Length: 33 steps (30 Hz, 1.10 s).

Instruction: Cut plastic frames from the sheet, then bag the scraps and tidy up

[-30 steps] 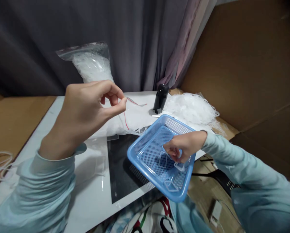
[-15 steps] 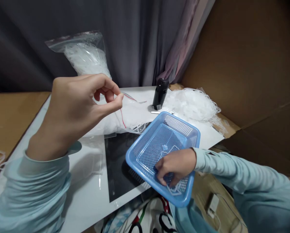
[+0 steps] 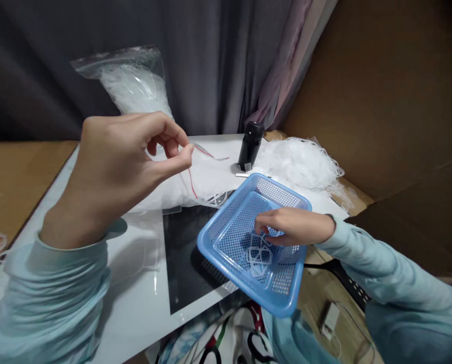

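Note:
My left hand (image 3: 131, 169) is raised over the left part of the table, thumb and forefinger pinched together. Whatever lies between those fingertips is too small to make out. My right hand (image 3: 286, 227) reaches over the right rim into a blue plastic basket (image 3: 214, 215), its fingers curled. Several clear, square-outlined plastic pieces (image 3: 259, 257) rest in the basket just below and against these fingertips. Whether one is gripped is hidden. Near the left fingertips, a thin red line (image 3: 192, 184) runs along a clear bag on the table.
A zip bag stuffed with white strands (image 3: 135, 88) stands at the back by the curtain. A black bottle (image 3: 250, 146) is behind the basket, beside a heap of white strands (image 3: 299, 162). A black mat (image 3: 184, 273) covers part of the white table. Cardboard walls the right side.
My right hand has moved up and back within the basket, uncovering the clear pieces, which now lie bunched together. My left hand has barely moved, still pinched.

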Tool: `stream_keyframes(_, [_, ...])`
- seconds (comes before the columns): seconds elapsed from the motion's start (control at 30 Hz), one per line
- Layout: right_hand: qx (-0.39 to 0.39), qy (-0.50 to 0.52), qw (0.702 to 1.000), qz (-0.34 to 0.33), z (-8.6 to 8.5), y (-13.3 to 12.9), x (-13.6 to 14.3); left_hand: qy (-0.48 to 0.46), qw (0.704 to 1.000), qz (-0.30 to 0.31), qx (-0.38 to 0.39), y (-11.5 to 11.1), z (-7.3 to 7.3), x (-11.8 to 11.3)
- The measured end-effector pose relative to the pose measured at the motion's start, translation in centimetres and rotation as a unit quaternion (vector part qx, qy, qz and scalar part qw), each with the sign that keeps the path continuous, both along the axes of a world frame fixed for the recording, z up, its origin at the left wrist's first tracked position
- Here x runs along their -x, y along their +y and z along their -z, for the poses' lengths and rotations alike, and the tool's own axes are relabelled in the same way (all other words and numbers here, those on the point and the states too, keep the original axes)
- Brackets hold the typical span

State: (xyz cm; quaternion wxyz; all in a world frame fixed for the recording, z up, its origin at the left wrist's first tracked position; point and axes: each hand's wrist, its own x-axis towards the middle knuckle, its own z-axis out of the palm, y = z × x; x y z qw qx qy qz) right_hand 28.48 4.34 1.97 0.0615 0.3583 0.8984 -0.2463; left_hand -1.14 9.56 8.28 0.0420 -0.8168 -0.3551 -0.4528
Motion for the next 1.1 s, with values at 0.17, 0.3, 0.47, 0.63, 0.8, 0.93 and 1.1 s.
stream_keyframes(0.17, [0.001, -0.050, 0.998, 0.044, 0.6, -0.8, -0.5, -0.002, 0.999, 0.022, -0.028, 0.9, 0.4, 0.3])
stream_keyframes(0.3, [-0.033, -0.060, 0.997, 0.043, 2.5, -1.7, 0.2, 0.000, 0.999, 0.024, -0.027, 0.9, 0.4, 0.3])
stream_keyframes(0.47, [-0.039, -0.053, 0.998, 0.024, 3.8, -2.3, 1.6, -0.001, 0.999, 0.027, -0.023, 0.7, 0.3, 0.3])
stream_keyframes(0.63, [-0.039, -0.082, 0.996, -0.002, 4.0, -2.2, 2.8, 0.003, 0.999, 0.024, -0.022, 0.8, 0.3, 0.4])
stream_keyframes(0.8, [-0.029, -0.079, 0.996, -0.025, 4.4, -1.8, 3.0, 0.002, 1.000, 0.018, -0.012, 0.6, 0.2, 0.3])
stream_keyframes(0.93, [0.022, -0.003, 1.000, -0.007, 3.3, -0.9, 2.0, -0.001, 1.000, 0.007, -0.001, -0.1, -0.1, 0.1])
stream_keyframes(1.1, [0.003, 0.077, 0.995, 0.062, -0.2, 0.2, -0.6, 0.005, 1.000, 0.003, -0.001, -0.6, -0.2, 0.0])
